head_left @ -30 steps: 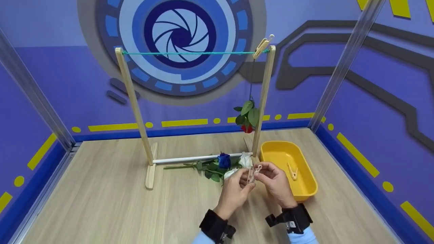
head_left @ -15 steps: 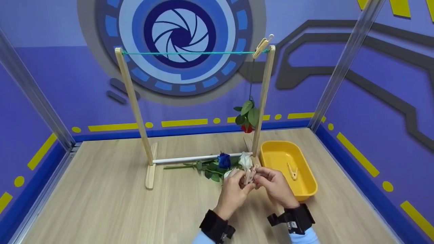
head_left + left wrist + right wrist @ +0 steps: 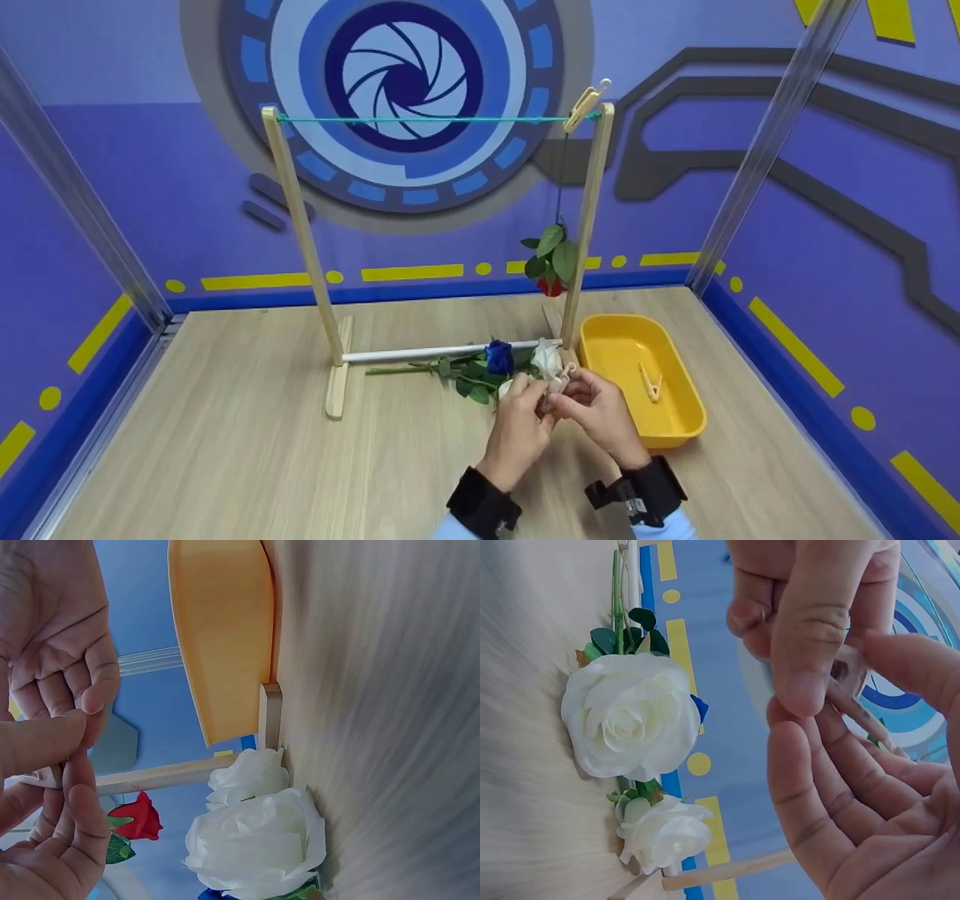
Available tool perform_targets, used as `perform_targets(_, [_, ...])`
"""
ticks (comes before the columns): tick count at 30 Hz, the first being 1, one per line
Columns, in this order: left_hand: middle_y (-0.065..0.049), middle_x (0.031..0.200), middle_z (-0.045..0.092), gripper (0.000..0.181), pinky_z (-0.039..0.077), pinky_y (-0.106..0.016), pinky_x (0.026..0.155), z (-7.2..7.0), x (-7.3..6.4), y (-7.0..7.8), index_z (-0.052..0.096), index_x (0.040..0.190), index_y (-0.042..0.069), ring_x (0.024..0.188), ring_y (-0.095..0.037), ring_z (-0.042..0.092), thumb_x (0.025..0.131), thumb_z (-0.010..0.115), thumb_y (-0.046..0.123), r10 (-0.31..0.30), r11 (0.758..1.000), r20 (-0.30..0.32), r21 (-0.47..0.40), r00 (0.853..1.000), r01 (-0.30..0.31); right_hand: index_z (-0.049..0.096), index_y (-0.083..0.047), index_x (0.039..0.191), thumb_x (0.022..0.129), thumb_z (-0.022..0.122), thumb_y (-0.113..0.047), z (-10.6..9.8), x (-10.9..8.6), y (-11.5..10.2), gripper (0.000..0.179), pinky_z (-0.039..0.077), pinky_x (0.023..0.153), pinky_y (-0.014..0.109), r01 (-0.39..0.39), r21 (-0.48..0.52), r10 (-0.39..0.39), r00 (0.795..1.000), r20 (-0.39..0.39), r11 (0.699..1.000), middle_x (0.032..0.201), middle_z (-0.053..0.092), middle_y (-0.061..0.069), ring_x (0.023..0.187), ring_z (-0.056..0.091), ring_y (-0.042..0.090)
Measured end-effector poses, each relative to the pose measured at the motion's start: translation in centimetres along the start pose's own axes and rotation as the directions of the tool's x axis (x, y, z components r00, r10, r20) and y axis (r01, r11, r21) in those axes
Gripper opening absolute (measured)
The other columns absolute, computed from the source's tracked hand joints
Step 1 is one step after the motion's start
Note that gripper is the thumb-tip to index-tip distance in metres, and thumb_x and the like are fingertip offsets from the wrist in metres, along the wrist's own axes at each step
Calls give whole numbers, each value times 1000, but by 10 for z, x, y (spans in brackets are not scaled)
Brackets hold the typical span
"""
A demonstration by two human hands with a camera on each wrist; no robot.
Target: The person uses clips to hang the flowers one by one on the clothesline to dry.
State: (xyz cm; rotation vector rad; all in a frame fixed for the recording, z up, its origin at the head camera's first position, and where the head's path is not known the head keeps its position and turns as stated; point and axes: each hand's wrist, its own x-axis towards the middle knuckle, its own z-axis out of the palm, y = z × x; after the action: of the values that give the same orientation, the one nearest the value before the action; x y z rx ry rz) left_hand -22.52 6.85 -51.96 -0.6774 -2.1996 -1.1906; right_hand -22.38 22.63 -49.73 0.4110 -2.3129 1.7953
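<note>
Over the front of the flowers, my left hand [image 3: 517,431] and right hand [image 3: 609,420] meet around a small pale clothespin [image 3: 559,384] with a hooked end. The left hand pinches it with thumb and fingers, while the right hand holds its other side; fingers hide much of it. In the right wrist view part of the clothespin [image 3: 859,706] shows between the two hands. Just beyond lie white roses [image 3: 547,358] and a blue rose [image 3: 499,357] on the table. A red rose [image 3: 550,287] hangs head down from another clothespin [image 3: 580,111] on the green string [image 3: 420,119].
A wooden frame [image 3: 300,225] carries the string, with a white bar [image 3: 412,352] low between its posts. To the right stands a yellow tub [image 3: 686,427] with a loose clothespin [image 3: 651,384] inside. Walls enclose the table [image 3: 225,420] at the back and sides.
My right hand has shifted slightly left, closer against the left hand, and the fingers have changed their hold on the clothespin. The head view has shifted slightly. The flowers and frame stay put.
</note>
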Motion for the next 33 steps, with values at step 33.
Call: perform_targets(33, [-19, 129, 67, 34, 47, -51, 106, -47, 1, -80, 71, 124, -3, 119, -38, 61, 93, 75, 9, -256, 903, 304, 413, 917, 116, 66, 6, 110, 92, 73, 4, -7, 1, 5, 19, 58, 80, 25, 28, 33, -27, 999, -19, 999, 99, 71, 19, 88, 71, 21])
